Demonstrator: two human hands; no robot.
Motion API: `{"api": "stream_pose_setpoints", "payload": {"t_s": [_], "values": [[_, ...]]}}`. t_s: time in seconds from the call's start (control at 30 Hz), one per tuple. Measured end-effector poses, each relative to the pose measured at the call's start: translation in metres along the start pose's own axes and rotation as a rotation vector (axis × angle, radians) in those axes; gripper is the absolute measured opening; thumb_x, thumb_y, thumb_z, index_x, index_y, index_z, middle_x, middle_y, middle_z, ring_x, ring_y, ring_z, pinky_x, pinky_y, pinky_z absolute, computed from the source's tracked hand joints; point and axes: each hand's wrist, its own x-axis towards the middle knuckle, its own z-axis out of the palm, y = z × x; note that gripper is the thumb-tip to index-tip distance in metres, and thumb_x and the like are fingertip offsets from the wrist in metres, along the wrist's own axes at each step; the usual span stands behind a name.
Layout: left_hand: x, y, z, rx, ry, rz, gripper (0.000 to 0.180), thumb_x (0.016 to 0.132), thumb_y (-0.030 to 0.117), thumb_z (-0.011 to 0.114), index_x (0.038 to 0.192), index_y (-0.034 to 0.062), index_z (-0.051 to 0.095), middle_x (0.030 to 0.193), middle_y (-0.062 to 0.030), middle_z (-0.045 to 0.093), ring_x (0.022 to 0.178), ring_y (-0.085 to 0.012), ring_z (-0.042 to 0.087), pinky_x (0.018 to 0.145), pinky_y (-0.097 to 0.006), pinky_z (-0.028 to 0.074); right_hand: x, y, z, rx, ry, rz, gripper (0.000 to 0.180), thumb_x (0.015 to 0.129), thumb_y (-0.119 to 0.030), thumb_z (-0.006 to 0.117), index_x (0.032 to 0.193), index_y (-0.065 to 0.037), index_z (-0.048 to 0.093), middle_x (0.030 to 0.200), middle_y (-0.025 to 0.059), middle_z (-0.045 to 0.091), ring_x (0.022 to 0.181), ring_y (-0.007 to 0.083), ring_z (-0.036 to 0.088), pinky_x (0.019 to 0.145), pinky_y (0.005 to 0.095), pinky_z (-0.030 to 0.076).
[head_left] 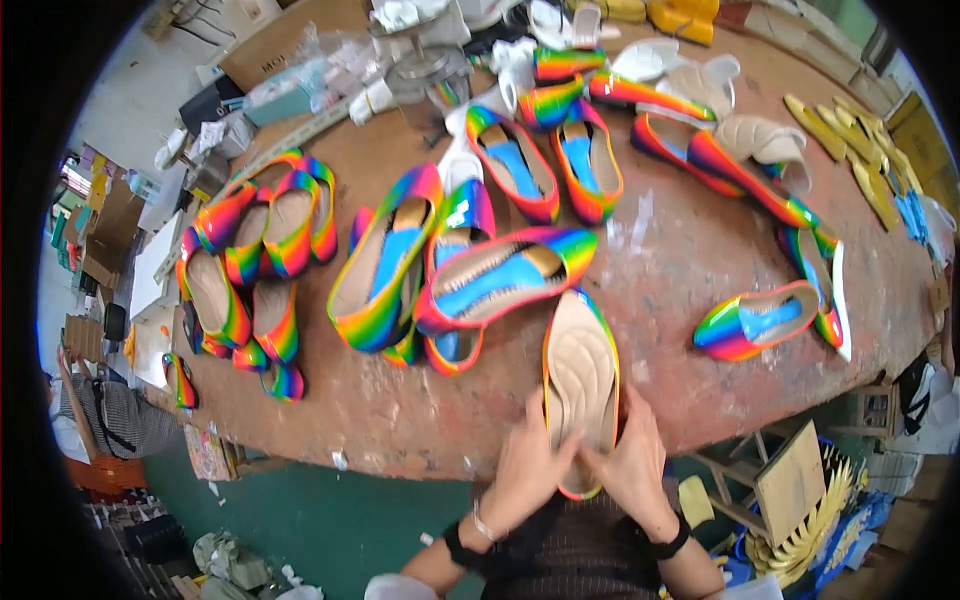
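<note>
At the lower centre of the frame, both hands close on 1 rainbow flat shoe [581,375] with a beige padded insole, its pointed toe aimed up the frame and its heel toward the person. The left hand [527,468] grips the heel end from the left, fingers curled over the rim onto the insole; the right hand [634,462] holds the right side of the heel, thumb pressing inward. The shoe rests at the near edge of the brown worktop [660,260], with its heel overhanging.

The work in hand looks like seating the insole at the heel. To do it well, I would judge: keep the shoe flat on the worktop, press from the centre outward with both thumbs so no bubble stays, and check the insole edge sits even with the rim all round.

Just above lies a blue-lined shoe [500,280]; a lone rainbow shoe [760,320] sits at right.
</note>
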Motion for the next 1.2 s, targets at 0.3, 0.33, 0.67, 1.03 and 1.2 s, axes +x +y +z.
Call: {"api": "stream_pose_setpoints", "payload": {"t_s": [0.3,0.33,0.67,1.03,1.2], "values": [[0.065,-0.029,-0.016,-0.119,-0.102,0.175,0.042,0.077,0.028,0.082,0.104,-0.0008,0.066,0.091,-0.0221,0.07,0.082,-0.0341,0.07,0.073,-0.04,0.054,0.055,0.02,0.012,-0.174,-0.162,0.199,0.085,0.045,-0.052,0.096,0.103,-0.003,0.057,0.072,0.0139,0.063,0.068,0.0373,0.065,0.062,0.0441,0.051],[0.066,-0.028,-0.014,-0.15,-0.06,0.2,0.039,0.077,0.026,0.081,0.101,-0.0009,0.066,0.088,-0.0227,0.069,0.08,-0.0348,0.07,0.071,-0.041,0.053,0.057,0.011,0.005,-0.154,-0.18,0.244,0.073,0.053,-0.04,0.096,0.102,0.0,0.058,0.077,0.0154,0.066,0.072,0.0341,0.068,0.063,0.0397,0.052],[0.039,-0.051,0.016,0.075,0.103,0.142,0.042,0.078,0.028,0.077,0.102,-0.0015,0.06,0.086,-0.0252,0.067,0.084,-0.0443,0.065,0.071,-0.053,0.05,0.052,0.003,-0.021,-0.499,-0.307,0.003,0.087,0.079,-0.058,0.073,0.148,-0.016,0.042,0.1,0.026,0.071,0.083,0.0397,0.07,0.074,0.0507,0.054],[0.033,-0.004,-0.049,0.175,0.305,0.552,0.059,0.081,0.004,0.063,0.139,0.006,0.052,0.146,-0.0252,0.044,0.131,-0.0411,0.048,0.11,-0.047,0.04,0.025,-0.048,-0.043,0.227,-0.162,-0.53,0.023,0.064,0.003,0.073,0.083,-0.002,0.062,0.121,0.0224,0.061,0.11,0.0422,0.06,0.096,0.0472,0.051],[0.063,0.02,-0.051,0.191,0.064,0.698,0.056,0.077,-0.003,0.062,0.132,0.01,0.06,0.149,-0.0197,0.043,0.14,-0.0395,0.038,0.114,-0.046,0.036,-0.016,-0.012,-0.026,-0.011,-0.184,-0.488,0.038,0.065,0.005,0.067,0.101,-0.004,0.063,0.133,0.0226,0.058,0.131,0.0408,0.05,0.113,0.062,0.028]]}}
